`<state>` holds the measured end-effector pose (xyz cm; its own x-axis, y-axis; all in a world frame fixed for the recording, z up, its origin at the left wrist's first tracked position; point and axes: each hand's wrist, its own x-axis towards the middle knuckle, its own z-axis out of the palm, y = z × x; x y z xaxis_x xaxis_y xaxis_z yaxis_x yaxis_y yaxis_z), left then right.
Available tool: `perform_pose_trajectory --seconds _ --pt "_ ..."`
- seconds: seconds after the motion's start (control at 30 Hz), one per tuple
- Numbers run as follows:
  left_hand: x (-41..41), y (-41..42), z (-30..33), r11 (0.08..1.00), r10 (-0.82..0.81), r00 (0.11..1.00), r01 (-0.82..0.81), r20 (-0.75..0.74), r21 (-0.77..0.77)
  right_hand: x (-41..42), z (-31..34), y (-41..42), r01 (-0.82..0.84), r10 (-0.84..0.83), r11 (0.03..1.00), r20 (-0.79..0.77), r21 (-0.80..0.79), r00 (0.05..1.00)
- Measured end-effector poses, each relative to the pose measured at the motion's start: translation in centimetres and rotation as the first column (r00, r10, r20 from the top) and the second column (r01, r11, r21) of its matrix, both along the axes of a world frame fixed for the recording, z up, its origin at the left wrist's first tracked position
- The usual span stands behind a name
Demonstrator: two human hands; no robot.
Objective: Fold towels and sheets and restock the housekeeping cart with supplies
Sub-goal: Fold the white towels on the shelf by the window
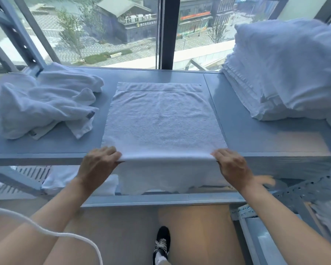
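Where the grey shelf (256, 134) meets the window, a white towel (161, 121) lies flat at centre, its near end hanging over the front edge. At 3 o'clock stands a folded stack (287, 73); at 9 o'clock, a crumpled pile (46, 104). The left hand (99, 161) and right hand (231, 163) each pinch the towel at the shelf edge, fingers curled.

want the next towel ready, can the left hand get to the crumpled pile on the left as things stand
Probably yes. The crumpled pile lies on the same shelf, just left of the flat towel, with nothing standing between. But the left hand now pinches that towel's near edge, as does the right hand, so it must let go first.
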<state>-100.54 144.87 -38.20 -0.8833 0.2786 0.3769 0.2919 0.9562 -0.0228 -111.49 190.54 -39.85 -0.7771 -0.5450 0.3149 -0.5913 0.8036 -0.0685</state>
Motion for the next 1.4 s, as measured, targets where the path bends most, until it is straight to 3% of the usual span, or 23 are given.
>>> perform_pose_trajectory --seconds 0.2,0.37,0.47,0.73,1.03,1.4 --pt "6.0 -0.4 2.7 0.986 -0.087 0.996 0.088 -0.017 0.144 5.6 3.5 -0.1 0.145 -0.142 0.986 0.032 -0.087 0.989" --pt "12.1 0.3 5.2 0.975 0.001 0.999 0.01 -0.049 0.22 11.5 6.2 1.4 0.133 -0.134 0.978 0.003 -0.163 0.991" --pt "15.5 1.1 6.7 0.982 0.055 0.996 -0.04 -0.076 0.187 14.9 7.7 2.6 0.141 -0.149 0.973 -0.029 -0.182 0.988" --pt "20.1 3.4 8.0 0.955 -0.001 0.996 0.029 -0.094 0.296 21.8 10.8 5.5 0.173 -0.189 0.961 -0.056 -0.218 0.98" --pt "18.6 7.4 7.6 0.927 -0.033 0.997 0.056 -0.069 0.371 21.9 11.7 10.0 0.243 -0.253 0.951 -0.03 -0.192 0.967" --pt "10.3 13.5 6.8 0.939 0.001 1.0 0.005 -0.018 0.344 13.9 9.4 16.0 0.214 -0.22 0.95 0.001 -0.227 0.976"
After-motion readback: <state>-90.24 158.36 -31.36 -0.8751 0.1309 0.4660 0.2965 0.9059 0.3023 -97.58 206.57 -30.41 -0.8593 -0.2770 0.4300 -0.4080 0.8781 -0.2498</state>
